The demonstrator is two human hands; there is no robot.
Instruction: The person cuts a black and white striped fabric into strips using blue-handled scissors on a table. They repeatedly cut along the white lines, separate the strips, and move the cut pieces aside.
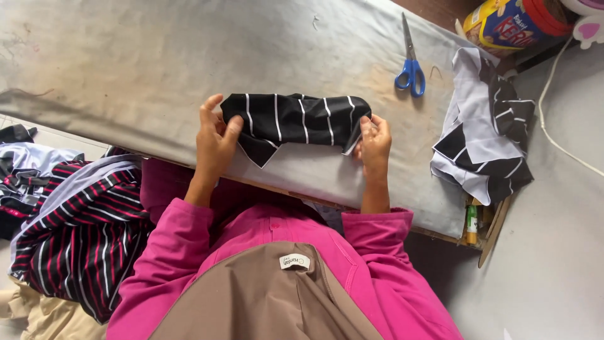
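This looks like a small garment-sewing workshop. A long worktable (157, 56) covered in stained grey cloth fills the view. Blue-handled scissors (409, 66) lie near its far edge, and a stack of cut black-and-white striped collar pieces (484, 135) sits at its right end. More striped fabric (75, 233) is heaped on the floor beside the table's near left edge.

Blue-handled scissors (410, 66) near the padded board's (157, 56) far edge. Stack of black-and-white striped fabric pieces (487, 135) at its right end. Yellow-and-red tin (513, 25) beyond. Red-striped dark garments (75, 233) heaped off its left end. White cord (557, 107) at right.
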